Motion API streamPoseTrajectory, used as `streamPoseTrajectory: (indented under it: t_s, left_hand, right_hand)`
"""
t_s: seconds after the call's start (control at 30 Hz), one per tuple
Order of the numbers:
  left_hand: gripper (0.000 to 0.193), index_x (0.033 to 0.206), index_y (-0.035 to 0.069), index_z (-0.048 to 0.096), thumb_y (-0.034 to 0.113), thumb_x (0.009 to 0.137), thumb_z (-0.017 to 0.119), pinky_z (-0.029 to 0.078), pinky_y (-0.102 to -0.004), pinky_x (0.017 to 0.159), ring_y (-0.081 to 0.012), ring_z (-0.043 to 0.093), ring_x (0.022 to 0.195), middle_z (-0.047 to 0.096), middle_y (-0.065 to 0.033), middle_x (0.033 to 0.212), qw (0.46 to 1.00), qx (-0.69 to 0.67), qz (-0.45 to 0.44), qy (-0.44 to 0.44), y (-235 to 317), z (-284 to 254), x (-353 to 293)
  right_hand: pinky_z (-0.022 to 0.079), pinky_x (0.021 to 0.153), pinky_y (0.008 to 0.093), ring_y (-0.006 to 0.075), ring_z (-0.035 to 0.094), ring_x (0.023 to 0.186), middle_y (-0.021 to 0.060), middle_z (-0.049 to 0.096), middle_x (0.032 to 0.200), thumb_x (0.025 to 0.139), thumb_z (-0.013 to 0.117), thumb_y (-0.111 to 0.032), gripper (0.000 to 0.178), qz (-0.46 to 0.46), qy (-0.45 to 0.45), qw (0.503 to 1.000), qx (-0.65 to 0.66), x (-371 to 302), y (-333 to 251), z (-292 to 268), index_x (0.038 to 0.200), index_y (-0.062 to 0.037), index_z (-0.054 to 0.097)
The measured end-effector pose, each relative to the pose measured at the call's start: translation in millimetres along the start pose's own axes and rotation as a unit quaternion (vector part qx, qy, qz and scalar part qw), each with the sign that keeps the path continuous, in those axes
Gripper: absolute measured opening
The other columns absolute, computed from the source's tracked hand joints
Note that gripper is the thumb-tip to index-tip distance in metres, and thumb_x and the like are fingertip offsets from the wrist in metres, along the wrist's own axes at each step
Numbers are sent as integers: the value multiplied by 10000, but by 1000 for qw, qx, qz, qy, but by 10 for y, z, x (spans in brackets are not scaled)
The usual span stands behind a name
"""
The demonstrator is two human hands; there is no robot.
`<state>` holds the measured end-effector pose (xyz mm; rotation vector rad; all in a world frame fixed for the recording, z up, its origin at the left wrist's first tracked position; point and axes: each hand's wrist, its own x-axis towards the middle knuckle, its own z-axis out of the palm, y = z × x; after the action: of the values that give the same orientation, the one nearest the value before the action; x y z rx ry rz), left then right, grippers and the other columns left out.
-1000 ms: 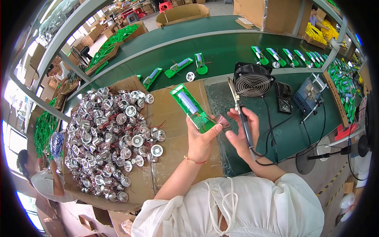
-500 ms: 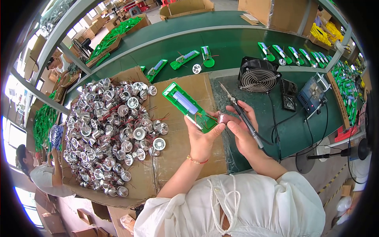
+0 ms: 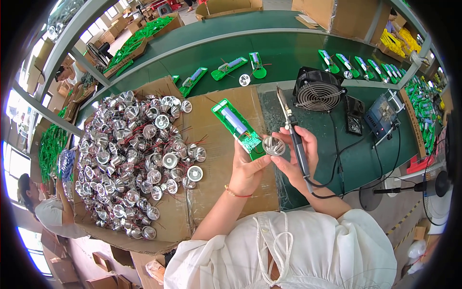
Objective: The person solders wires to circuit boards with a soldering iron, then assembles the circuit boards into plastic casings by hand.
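Note:
My left hand (image 3: 244, 168) is closed around the lower end of a green plastic housing (image 3: 222, 107). Inside it lie a blue cylindrical battery (image 3: 234, 120) and a green circuit board (image 3: 250, 140) with thin wires. A shiny reflector cup (image 3: 274, 146), its open face showing, is pinched between the thumb and a finger of my right hand (image 3: 304, 149), right beside the board. That same hand also carries a soldering iron (image 3: 297, 144) with a dark handle, its tip pointing away from me, clear of the housing. Both thumbs nearly meet below the cup.
A cardboard box (image 3: 159, 246) heaped with reflector cups (image 3: 130, 159) stands on the left. Several green housings (image 3: 192, 82) lie along the far green belt. To the right are a black fan (image 3: 317, 91), a black tray (image 3: 353, 115), a blue soldering station (image 3: 380, 115) and its cable.
The reflector cup has turned so its open face now shows. The soldering iron has swung more upright, and the housing has shifted slightly right.

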<state>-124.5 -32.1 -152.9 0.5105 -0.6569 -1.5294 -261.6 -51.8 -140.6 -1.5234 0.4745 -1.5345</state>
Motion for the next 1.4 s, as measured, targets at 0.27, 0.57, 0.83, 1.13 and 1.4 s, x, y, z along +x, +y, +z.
streamPoseTrajectory:
  t_s: [0.27,0.57,0.83,1.13,1.4]
  left_hand:
    - [702,1264,125,275,-66,670,596,403,-358,921,-231,484,1074,477,-88,1131,996,-78,-6,-40,-25,-99,25]
    - [683,1279,126,256,-55,667,500,427,-381,909,-255,513,1051,491,-133,1144,996,-82,-13,-34,-17,-86,9]
    - [661,1262,144,282,-83,683,506,418,-358,884,-219,498,1037,482,-71,1095,999,-49,-18,11,-56,-149,6]
    - [575,1193,112,317,-54,733,620,468,-315,805,-187,543,931,520,-77,1025,997,-20,8,68,-32,-5,-89]
    - [494,1114,101,359,-34,739,650,474,-294,756,-157,556,885,549,-59,968,988,13,-5,152,-15,30,-95]
  right_hand:
    - [479,797,370,295,568,947,192,518,1068,630,743,20,697,-211,-8,951,-224,-7,117,16,1193,-36,336]
    - [506,750,337,238,569,929,168,497,1099,721,689,-48,598,8,-111,990,-82,-247,351,-139,1212,-58,348]
    - [455,888,392,260,526,1058,148,434,1167,677,737,-33,762,-114,-20,983,-144,-84,156,31,1268,-63,257]
    - [410,879,293,153,523,979,85,450,1136,790,638,-69,553,222,116,949,191,26,82,35,1256,-83,340]
    - [416,898,339,171,532,998,78,530,1105,827,587,-124,460,299,146,912,239,-2,98,97,1234,-75,377]
